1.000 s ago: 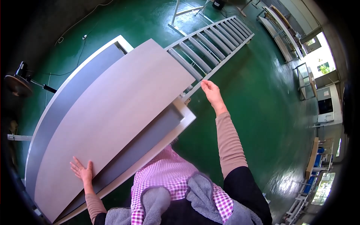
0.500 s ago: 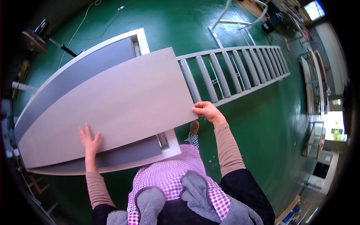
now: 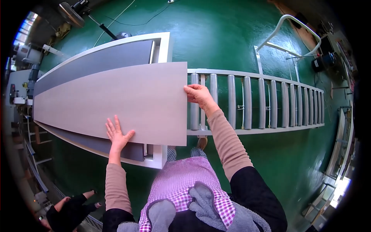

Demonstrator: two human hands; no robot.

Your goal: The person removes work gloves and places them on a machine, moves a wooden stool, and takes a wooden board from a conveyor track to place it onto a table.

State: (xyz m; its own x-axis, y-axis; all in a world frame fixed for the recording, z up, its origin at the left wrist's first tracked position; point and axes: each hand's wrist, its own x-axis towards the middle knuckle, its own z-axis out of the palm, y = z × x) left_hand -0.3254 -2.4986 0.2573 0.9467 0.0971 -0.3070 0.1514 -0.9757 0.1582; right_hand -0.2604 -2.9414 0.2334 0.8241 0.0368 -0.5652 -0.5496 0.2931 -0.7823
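Observation:
A long, pale grey-beige flat board (image 3: 150,102) lies on a dark grey conveyor belt (image 3: 116,58), its right end reaching past the belt's white frame (image 3: 164,46) to the first rollers. My left hand (image 3: 118,135) rests on the board's top near the edge closest to me, fingers spread. At the board's right edge, above its middle, my right hand (image 3: 199,94) pinches the edge between thumb and fingers. The board's underside is hidden.
A roller conveyor (image 3: 251,100) with metal rollers runs off to the right. Behind it stands a white tubular frame (image 3: 286,23). A person in dark clothes (image 3: 69,210) is at the lower left. Cables (image 3: 150,21) lie on the green floor (image 3: 216,42).
The view has turned, so the board and rollers look more level. My right hand has shifted from the near right corner up the right edge. My left hand is closer to the near edge.

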